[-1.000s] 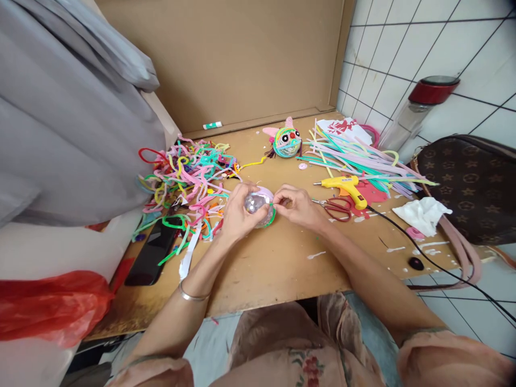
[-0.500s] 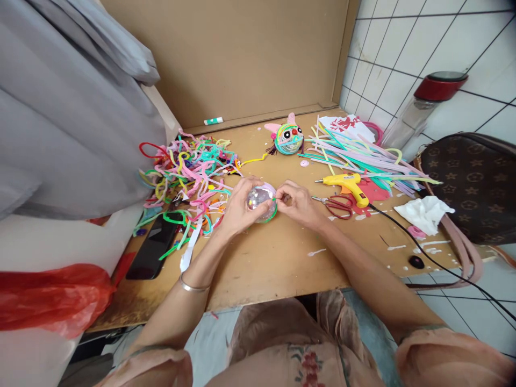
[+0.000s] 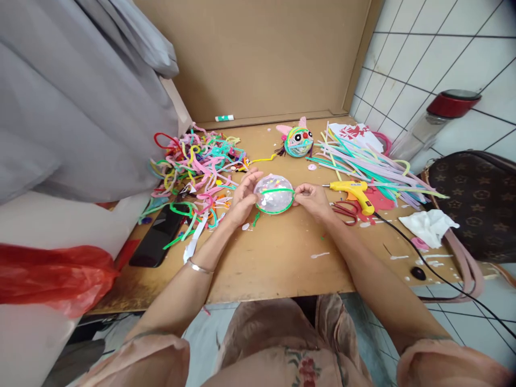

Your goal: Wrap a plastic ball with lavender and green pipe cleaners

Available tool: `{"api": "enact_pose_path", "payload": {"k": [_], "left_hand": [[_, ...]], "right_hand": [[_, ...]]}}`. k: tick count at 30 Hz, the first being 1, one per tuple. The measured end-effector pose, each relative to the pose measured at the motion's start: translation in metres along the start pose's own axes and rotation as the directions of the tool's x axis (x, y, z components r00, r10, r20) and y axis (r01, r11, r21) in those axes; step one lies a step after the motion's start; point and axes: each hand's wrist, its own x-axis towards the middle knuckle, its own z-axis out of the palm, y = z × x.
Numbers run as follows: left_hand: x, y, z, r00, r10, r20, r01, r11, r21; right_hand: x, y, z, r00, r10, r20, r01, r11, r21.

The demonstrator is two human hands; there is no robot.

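A clear plastic ball (image 3: 274,201) with small coloured bits showing through it is between my two hands, above the table. A green pipe cleaner (image 3: 278,190) crosses the ball's face, and more green runs along its lower edge. My left hand (image 3: 244,199) holds the ball's left side, thumb in front and fingers behind. At the right edge, my right hand (image 3: 309,199) pinches the end of the green pipe cleaner against the ball. Beyond them sits a finished-looking ball figure (image 3: 298,142) with pink ears, round eyes and a red nose.
Tangled pipe cleaners (image 3: 201,161) heap at the left beside a black phone (image 3: 155,239). At right lie straight pipe cleaners (image 3: 363,156), a yellow glue gun (image 3: 351,192) with a cord, red-handled scissors (image 3: 345,213), a white tissue (image 3: 429,226) and a brown bag (image 3: 471,199).
The ball has turned, so the green pipe cleaner now shows across its face. My left hand has opened out from over the ball to its side. The whole view has shifted slightly.
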Motion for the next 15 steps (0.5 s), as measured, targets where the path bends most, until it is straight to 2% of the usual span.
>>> {"api": "enact_pose_path", "payload": {"k": [5, 15], "left_hand": [[-0.0048, -0.0001, 0.0047, 0.996, -0.066, -0.059, 0.073, 0.989, 0.126], [-0.0079, 0.0045, 0.0090, 0.988, -0.111, 0.110, 0.102, 0.991, 0.085]], "right_hand": [[-0.0013, -0.0008, -0.0001, 0.997, 0.053, -0.052, -0.050, 0.998, 0.044], [0.0012, 0.0048, -0.0023, 0.996, 0.079, -0.043, -0.076, 0.995, 0.065]]}}
